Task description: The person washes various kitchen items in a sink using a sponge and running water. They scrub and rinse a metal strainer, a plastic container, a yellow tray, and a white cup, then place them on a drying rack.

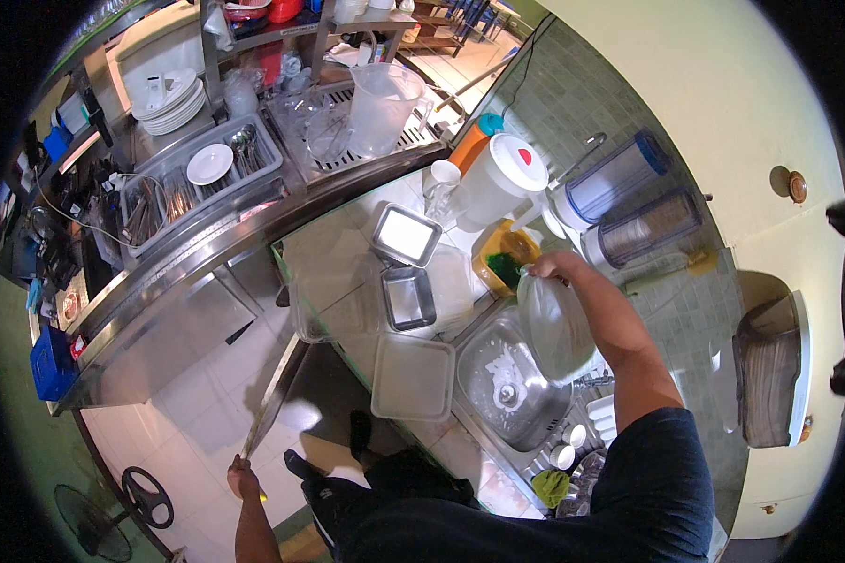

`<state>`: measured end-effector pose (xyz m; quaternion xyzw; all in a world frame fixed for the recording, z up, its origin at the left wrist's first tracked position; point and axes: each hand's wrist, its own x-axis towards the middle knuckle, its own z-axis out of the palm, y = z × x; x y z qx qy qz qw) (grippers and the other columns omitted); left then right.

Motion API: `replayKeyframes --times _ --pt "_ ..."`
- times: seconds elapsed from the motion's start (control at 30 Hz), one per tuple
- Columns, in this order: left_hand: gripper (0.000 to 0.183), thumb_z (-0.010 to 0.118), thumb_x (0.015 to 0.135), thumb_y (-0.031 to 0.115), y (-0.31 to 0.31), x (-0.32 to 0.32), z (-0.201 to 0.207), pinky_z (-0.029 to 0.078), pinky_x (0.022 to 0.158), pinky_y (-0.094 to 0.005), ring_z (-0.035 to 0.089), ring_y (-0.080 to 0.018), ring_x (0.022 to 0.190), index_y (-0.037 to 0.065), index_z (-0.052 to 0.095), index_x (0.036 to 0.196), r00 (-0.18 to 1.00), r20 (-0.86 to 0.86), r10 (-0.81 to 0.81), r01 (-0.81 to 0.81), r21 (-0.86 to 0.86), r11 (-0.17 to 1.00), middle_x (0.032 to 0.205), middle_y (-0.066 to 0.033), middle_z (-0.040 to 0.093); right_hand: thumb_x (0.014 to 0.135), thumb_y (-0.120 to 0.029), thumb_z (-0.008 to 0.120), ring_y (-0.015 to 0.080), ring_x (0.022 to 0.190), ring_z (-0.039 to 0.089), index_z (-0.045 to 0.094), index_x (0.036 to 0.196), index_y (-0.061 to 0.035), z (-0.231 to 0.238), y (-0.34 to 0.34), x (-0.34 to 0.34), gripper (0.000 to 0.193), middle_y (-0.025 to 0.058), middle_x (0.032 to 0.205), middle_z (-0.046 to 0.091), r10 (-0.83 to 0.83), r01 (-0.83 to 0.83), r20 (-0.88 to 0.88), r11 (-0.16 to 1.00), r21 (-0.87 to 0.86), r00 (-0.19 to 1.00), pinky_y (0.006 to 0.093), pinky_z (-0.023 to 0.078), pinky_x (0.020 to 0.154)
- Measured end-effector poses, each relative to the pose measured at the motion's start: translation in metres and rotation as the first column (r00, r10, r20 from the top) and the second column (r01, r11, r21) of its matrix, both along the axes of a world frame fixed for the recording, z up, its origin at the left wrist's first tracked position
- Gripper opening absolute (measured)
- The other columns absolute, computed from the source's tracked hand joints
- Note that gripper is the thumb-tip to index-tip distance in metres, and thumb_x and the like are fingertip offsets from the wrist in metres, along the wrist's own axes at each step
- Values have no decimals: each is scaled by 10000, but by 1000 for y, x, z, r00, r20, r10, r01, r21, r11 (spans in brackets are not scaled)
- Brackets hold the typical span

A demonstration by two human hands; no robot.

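My right hand (556, 266) grips the rim of a translucent plastic tub (552, 324), which is tilted over the right side of the steel sink (543, 424). White suds lie around the sink drain. Just left of that hand is a yellow container (490, 246) with something dark green inside. Down at the lower left, my left hand (243, 478) is closed around the near end of a long pale bar (274, 389); whether it is a loose bar or a door's edge is unclear.
On the tiled counter are two steel trays (410, 298), a flat translucent container (413, 377) and a white-lidded jug (498, 183). Water filter housings (620, 183) line the wall. Cups (562, 457) stand beside the sink. A cutlery tray (277, 161) and a clear pitcher (380, 108) occupy the steel counter.
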<state>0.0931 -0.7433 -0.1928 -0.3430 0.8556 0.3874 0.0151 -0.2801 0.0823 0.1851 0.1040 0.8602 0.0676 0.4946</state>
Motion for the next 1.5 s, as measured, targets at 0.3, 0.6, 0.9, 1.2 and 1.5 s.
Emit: replayKeyframes --times 0.3,0.6,0.9,1.2,1.5 --pt "368 695 871 236 2 -1 10 555 698 -412 723 -319 788 56 743 1188 997 52 -49 55 -125 991 899 -222 736 979 -493 464 314 1046 677 696 1203 -71 -4 -2 -5 532 169 1209 706 -14 17 -23 989 146 1000 468 516 901" --pt "358 657 868 278 0 2 0 534 620 -409 703 -266 674 68 769 1136 1000 -6 -31 30 -109 994 836 -203 738 1009 -550 462 288 922 677 668 1200 -8 15 -20 0 611 150 1067 695 -83 87 -46 992 97 996 506 544 773" --pt "299 725 862 201 -12 0 -11 570 681 -426 721 -353 766 74 761 1130 971 -88 -223 196 -239 951 906 -215 741 1029 -539 446 335 780 697 690 1109 47 21 -9 35 640 234 952 678 -347 334 -338 938 -96 875 501 551 665" --pt "267 686 894 241 -18 -14 17 535 793 -506 661 -378 932 93 724 1113 918 163 -362 397 -386 833 943 -153 715 1009 -596 471 451 1017 684 615 1169 124 -4 7 124 752 343 1098 673 -590 445 -712 792 -419 381 491 519 862" --pt "150 697 890 208 -52 -25 9 540 718 -528 675 -431 814 103 732 991 824 140 -549 566 -244 787 853 -211 702 1009 -553 548 308 1063 604 562 1297 146 1 -100 254 756 262 1157 665 -629 354 -732 643 -678 -259 391 458 981"
